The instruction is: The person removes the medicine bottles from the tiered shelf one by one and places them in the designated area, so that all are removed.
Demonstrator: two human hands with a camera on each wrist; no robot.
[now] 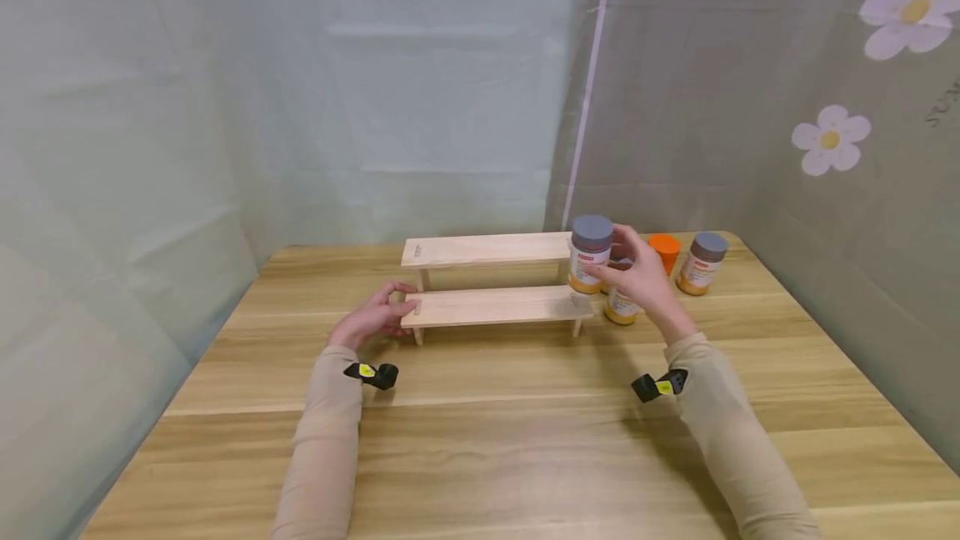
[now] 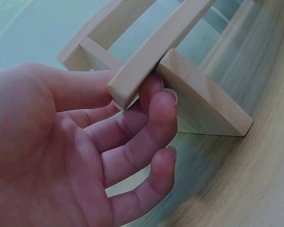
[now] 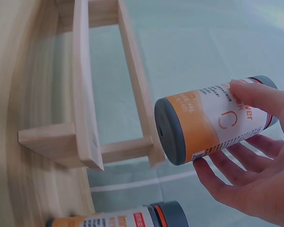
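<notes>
Right hand [image 1: 637, 277] grips jar [image 1: 589, 254] (left hand [image 1: 372, 317] steadies rack [image 1: 495, 304]).

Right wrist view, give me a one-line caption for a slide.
Right hand holds a grey-capped orange-labelled bottle in the air beside the two-tier wooden rack; another bottle lies below.

Your right hand [image 1: 637, 277] holds a jar [image 1: 589, 255] with a grey lid and a white-and-orange label, while your left hand [image 1: 372, 317] touches the pale, unpainted wooden rack [image 1: 491, 305]. You have a light wood-grain bench [image 1: 480, 432], beige sleeves [image 1: 324, 448], an orange-lidded jar [image 1: 663, 250], and a grey-green curtain [image 1: 825, 107] printed with white, yellow-centred flowers.
</notes>
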